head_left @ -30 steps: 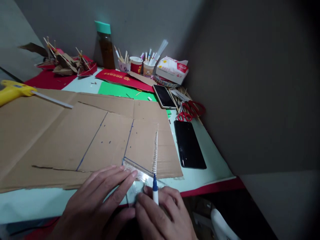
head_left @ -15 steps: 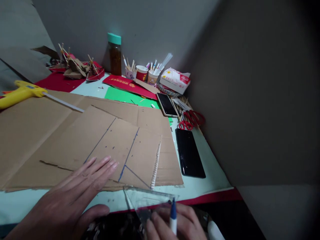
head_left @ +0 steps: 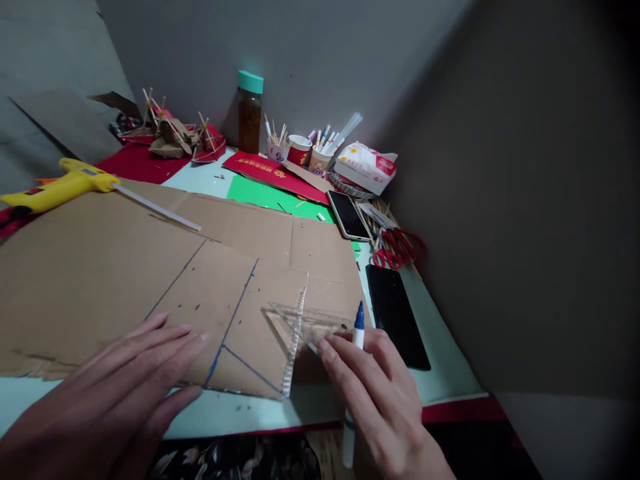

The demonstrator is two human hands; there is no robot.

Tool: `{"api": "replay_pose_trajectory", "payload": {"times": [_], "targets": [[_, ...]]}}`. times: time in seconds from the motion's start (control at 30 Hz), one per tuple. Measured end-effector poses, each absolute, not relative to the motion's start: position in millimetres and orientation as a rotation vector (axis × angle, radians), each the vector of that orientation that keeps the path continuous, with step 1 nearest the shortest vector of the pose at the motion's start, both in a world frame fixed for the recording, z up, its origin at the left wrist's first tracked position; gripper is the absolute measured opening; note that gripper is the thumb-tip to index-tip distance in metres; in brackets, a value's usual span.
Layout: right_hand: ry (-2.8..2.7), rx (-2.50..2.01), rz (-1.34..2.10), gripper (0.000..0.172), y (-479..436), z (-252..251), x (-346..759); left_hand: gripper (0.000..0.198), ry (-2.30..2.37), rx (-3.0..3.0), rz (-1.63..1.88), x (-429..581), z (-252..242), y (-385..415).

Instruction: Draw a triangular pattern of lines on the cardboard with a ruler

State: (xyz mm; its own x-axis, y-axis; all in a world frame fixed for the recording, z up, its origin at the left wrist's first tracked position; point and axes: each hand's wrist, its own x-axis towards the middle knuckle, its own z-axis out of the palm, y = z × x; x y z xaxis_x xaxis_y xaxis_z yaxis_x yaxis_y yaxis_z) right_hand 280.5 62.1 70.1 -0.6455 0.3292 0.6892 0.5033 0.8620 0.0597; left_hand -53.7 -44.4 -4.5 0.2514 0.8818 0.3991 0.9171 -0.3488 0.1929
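Pale green tabletop [head_left: 440, 373] against grey walls carries a flat sheet of brown corrugated cardboard [head_left: 115, 267] ruled with blue lines; my left hand [head_left: 110, 393] lies open and flat on its near edge, gripping nothing, apparently to pin it; my right hand [head_left: 380, 393] closes around a blue-tipped white marker pen [head_left: 358, 327] while its fingertips press a clear plastic triangular set square [head_left: 305, 323] onto the sheet's right part; 1 black smartphone [head_left: 397, 313] lies just beside.

Brown cardboard [head_left: 150, 280] bears blue lines; marker [head_left: 359, 325] cap blue.
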Motion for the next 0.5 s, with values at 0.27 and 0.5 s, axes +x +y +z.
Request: {"api": "replay_pose_trajectory", "payload": {"times": [0.27,0.5], "targets": [[-2.377,-0.466,-0.352,0.028,98,84,265,0.071,-1.696,-2.33,-0.669,-7,20,-9],[-2.374,-0.498,-0.282,0.028,108,76,270,0.073,-1.743,-2.397,-0.45,-37,1,-19]]}}
